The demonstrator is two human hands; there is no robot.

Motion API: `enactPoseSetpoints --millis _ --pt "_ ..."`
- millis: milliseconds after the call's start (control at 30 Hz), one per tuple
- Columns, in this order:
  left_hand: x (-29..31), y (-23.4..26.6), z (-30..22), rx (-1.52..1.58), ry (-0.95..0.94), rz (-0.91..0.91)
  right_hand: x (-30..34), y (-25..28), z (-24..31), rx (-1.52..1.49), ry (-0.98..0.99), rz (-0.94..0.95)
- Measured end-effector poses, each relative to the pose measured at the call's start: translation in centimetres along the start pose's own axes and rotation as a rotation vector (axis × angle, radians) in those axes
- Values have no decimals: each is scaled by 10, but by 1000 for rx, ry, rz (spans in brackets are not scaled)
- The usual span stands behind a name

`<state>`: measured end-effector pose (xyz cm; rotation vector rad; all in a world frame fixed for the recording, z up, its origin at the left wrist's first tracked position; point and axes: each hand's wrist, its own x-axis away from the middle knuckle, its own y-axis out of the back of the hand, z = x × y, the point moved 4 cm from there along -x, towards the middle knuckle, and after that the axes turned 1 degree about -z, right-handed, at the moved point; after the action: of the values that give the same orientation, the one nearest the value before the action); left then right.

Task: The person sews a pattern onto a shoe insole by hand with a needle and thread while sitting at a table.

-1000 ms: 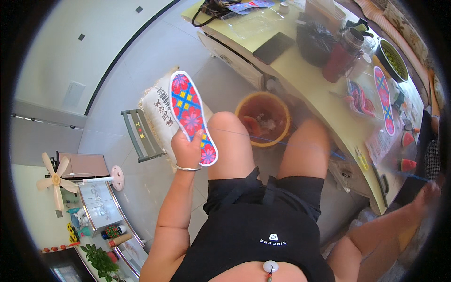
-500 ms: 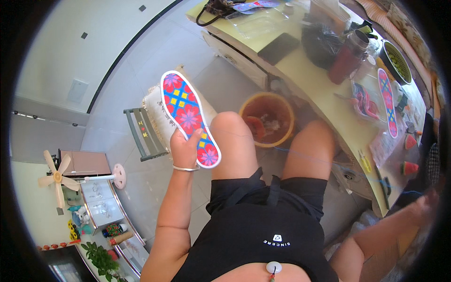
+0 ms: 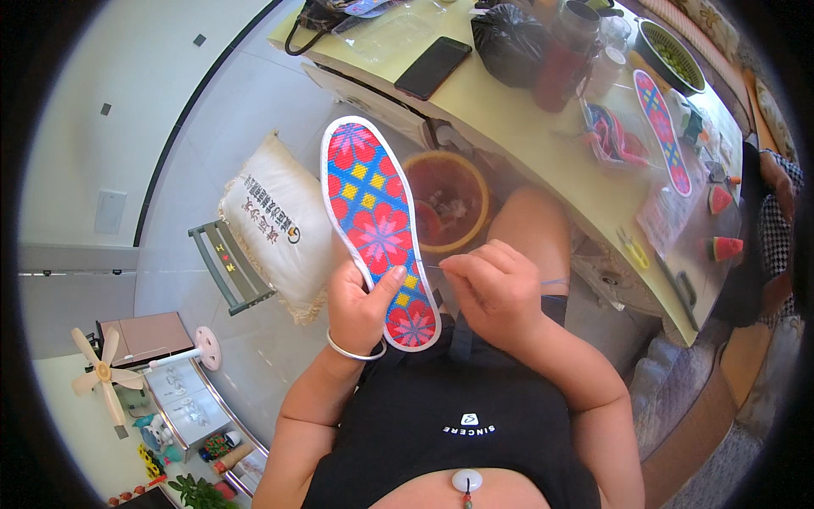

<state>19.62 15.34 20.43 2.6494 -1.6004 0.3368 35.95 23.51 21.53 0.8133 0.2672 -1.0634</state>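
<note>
Black sleeveless top, small white logo mark at chest centre. Round white pendant hanging low on dark cord. Black shorts, hem ending high on thighs; knees bare. Arms bare from shoulder down, no sleeves. Thin silver bangle, plain and smooth, circling wrist of left hand (image 3: pixel 363 307). Right hand (image 3: pixel 494 288) bare: no ring, no watch, no glove.

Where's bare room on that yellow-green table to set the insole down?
Free patch on the table: between the black phone and the yarn bundle, near the front edge. Crowded farther back around the black bag, red jar and second insole.
</note>
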Motion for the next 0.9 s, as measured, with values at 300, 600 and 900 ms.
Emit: enactPoseSetpoints --millis 300,600,900 --pt "2 -4 8 -44 -61 36 3 -11 -1 60 46 21" --pt "3 -3 11 -49 -60 43 5 -13 -2 66 39 30" --pt "3 -4 11 -78 -78 39 5 -13 -1 69 34 31"
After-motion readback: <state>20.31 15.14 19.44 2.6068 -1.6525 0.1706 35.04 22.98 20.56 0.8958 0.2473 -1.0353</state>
